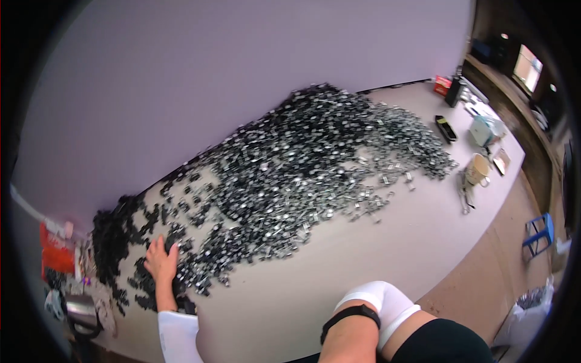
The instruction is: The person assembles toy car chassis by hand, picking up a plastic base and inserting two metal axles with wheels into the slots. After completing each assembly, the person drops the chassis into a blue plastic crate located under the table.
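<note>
A broad heap of small black-and-silver pieces (284,163), too small to name surely, spreads over the pale table (290,296). My left hand (161,261) reaches in at the heap's left end, fingers spread, palm low over the pieces; nothing shows in its grasp. Close to it on the left lies a darker cluster of plain black pieces (112,236). My right arm (375,302), with a white sleeve and a black band, bends at the lower edge. Its hand is out of the picture.
A mug (478,169), a dark oblong object (446,129) and a blue-and-white pack (486,130) stand at the table's right end. At the left are a red-orange packet (59,251) and a steel kettle (83,311). A mauve panel (242,66) bounds the far side. A blue stool (538,236) stands on the floor.
</note>
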Available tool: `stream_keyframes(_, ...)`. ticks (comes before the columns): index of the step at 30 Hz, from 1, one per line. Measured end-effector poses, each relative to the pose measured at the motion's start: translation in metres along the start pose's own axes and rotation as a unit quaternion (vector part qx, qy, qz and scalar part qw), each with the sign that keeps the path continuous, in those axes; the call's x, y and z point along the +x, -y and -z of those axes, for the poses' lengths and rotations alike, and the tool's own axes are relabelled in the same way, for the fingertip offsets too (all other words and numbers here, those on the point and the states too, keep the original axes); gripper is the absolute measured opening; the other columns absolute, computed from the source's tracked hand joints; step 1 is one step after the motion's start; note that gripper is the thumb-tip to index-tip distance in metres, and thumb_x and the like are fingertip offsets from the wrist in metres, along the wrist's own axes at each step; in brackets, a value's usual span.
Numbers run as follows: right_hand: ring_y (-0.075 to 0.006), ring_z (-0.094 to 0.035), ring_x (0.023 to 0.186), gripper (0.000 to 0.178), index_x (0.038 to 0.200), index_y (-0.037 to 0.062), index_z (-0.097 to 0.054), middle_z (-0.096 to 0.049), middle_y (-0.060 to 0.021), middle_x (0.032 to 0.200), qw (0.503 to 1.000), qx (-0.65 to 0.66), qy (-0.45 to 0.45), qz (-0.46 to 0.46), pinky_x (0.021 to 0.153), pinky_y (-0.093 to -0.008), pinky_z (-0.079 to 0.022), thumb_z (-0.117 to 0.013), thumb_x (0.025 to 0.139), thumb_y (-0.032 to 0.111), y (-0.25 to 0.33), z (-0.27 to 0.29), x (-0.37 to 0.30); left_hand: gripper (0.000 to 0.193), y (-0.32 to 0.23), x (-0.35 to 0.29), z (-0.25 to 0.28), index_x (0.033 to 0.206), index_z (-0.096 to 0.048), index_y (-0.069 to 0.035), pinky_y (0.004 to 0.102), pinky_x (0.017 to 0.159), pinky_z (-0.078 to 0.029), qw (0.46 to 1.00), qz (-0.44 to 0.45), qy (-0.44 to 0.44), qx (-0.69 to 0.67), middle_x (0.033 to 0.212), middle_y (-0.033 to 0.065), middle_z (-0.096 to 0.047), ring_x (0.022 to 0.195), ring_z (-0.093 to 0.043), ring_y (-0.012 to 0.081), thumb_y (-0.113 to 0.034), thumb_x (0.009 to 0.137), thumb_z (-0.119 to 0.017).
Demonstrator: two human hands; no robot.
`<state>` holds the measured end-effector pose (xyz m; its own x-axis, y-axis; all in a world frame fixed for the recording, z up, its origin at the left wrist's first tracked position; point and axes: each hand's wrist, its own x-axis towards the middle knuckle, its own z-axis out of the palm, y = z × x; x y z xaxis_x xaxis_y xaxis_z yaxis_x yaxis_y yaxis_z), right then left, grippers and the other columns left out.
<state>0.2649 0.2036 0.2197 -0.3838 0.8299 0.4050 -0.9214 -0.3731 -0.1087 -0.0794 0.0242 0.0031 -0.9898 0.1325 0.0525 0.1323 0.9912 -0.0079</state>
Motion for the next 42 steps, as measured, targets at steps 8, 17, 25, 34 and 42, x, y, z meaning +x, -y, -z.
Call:
stream_keyframes(8, -0.0301, -0.053, 0.102, 0.026, 0.116, 0.0193, -0.059, -0.059, -0.0057, 0.112, 0.999, -0.029, -0.031, -0.005, 0.08, -0.0415, -0.044, -0.054, 0.091, 0.023, -0.01, -0.018, -0.005, 0.064, 0.004, -0.004, 0.014, 0.138, -0.038, -0.018, 0.0575, 0.107, -0.017, 1.0, 0.001, 0.009, -0.028, 0.143, 0.01, -0.034, 0.132, -0.028, 0.0301, -0.047, 0.084, -0.055)
stream_keyframes(17, -0.0308, -0.054, 0.099, 0.025, 0.115, 0.0195, -0.06, -0.06, -0.0057, 0.11, 0.997, -0.008, -0.076, -0.009, 0.079, -0.0417, -0.044, -0.053, 0.091, 0.023, -0.002, -0.026, -0.003, 0.061, 0.017, -0.001, 0.008, 0.136, -0.041, -0.016, 0.0547, 0.107, -0.017, 0.998, -0.013, -0.007, -0.053, 0.141, 0.0079, -0.038, 0.131, -0.031, 0.0307, -0.041, 0.082, -0.057)
stream_keyframes(25, -0.0313, -0.054, 0.097, 0.024, 0.114, 0.0196, -0.06, -0.061, -0.0058, 0.107, 0.992, 0.021, -0.123, -0.007, 0.078, -0.0418, -0.045, -0.053, 0.091, 0.023, 0.012, -0.022, -0.008, 0.049, 0.047, 0.014, -0.012, 0.127, -0.051, -0.009, 0.0428, 0.105, -0.025, 0.981, -0.133, -0.048, -0.136, 0.133, 0.0119, -0.045, 0.124, -0.038, 0.0314, -0.026, 0.081, -0.06)
stream_keyframes(34, -0.0319, -0.055, 0.095, 0.024, 0.113, 0.0198, -0.061, -0.062, -0.0058, 0.104, 0.986, 0.058, -0.159, -0.014, 0.076, -0.0419, -0.045, -0.052, 0.092, 0.024, 0.027, -0.031, -0.049, 0.046, 0.066, 0.012, -0.015, 0.121, -0.054, -0.005, 0.0407, 0.1, -0.033, 0.972, -0.146, -0.092, -0.159, 0.125, 0.0146, -0.05, 0.118, -0.043, 0.0337, -0.021, 0.078, -0.062)
stream_keyframes(42, -0.0241, -0.042, 0.116, 0.074, 0.142, 0.0049, -0.025, -0.029, -0.016, 0.143, 0.914, -0.126, 0.279, 0.268, 0.074, -0.0359, -0.039, -0.049, 0.089, 0.05, -0.04, 0.045, 0.047, 0.043, 0.011, 0.03, -0.022, 0.123, -0.053, -0.012, 0.0447, 0.097, -0.035, 0.956, -0.242, -0.113, -0.119, 0.124, 0.0193, -0.049, 0.114, -0.043, 0.0387, -0.029, 0.084, -0.056)
